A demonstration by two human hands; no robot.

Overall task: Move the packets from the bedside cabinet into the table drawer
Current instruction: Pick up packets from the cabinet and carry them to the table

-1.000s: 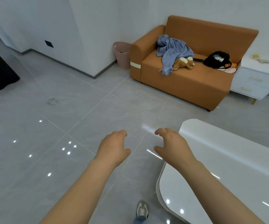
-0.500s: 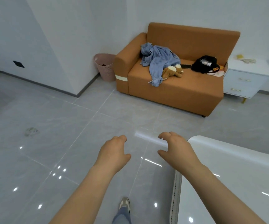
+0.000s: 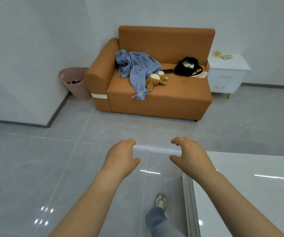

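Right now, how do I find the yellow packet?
Find the orange sofa by the back wall. At its right end stands a white bedside cabinet, and the yellow packet lies on its top. The other packets beside it are pale grey; only this one is yellow.

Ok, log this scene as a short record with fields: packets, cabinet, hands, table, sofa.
packets: small flat yellow and beige packets, lying on the cabinet top
cabinet: white two-drawer bedside cabinet, right of the sofa, drawers shut
hands: left hand and right hand, both empty, fingers loosely curled
table: glossy white table, near right; drawer not visible
sofa: orange fabric sofa, holding blue shirt, brown teddy bear, black bag
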